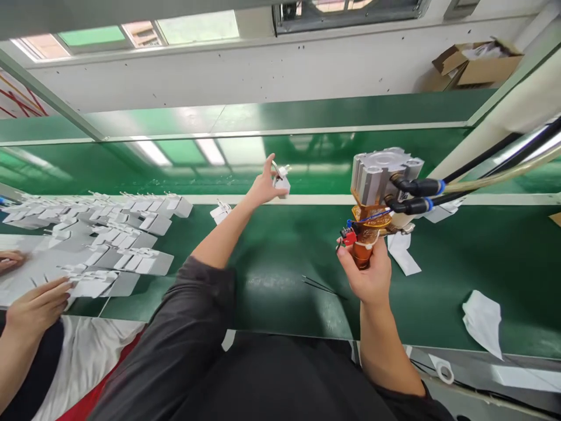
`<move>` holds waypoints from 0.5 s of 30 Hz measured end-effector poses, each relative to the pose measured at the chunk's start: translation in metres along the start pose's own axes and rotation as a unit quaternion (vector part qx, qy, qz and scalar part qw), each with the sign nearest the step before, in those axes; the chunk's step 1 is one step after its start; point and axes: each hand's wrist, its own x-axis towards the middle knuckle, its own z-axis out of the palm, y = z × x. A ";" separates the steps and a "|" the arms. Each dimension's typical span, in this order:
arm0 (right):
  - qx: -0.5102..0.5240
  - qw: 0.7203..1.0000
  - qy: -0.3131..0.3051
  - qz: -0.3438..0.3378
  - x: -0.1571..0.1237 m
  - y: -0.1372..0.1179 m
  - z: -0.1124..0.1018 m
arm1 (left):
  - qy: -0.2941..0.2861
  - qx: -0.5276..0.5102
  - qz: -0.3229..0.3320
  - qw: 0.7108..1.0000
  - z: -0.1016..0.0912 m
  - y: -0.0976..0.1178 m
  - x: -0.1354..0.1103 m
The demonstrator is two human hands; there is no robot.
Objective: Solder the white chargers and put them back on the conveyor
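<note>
My left hand [264,188] is stretched forward over the green bench, gripping a small white box-shaped part [283,183] between thumb and fingers. White prong-like bits stick up from that part. In my right hand [371,273] is a pneumatic tool [385,172], held upright by its orange-brown handle [362,252]. It has a square silver cylinder on top, a red switch [349,236] by my thumb, and black hose fittings. Another white part [220,211] lies just beyond my left forearm. Two thin black tweezer-like prongs [319,285] rest on the bench between my arms.
Rows of similar white parts [151,261] stand at left, where a co-worker's hand [41,307] touches them. Air hoses [491,175] run to the right. White scraps [482,320] lie on the bench [280,251]. A cardboard box [491,70] sits at back right.
</note>
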 end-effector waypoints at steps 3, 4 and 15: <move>0.015 1.000 -0.003 0.012 -0.002 0.001 0.000 | -0.096 -0.023 0.054 0.994 -0.012 0.019 -0.078; 0.020 1.000 -0.003 0.015 -0.003 0.002 0.000 | -0.117 -0.017 0.059 0.991 -0.015 0.022 -0.104; 0.091 0.996 -0.005 0.005 -0.006 0.001 0.007 | -0.091 0.037 0.190 0.977 0.011 0.005 -0.260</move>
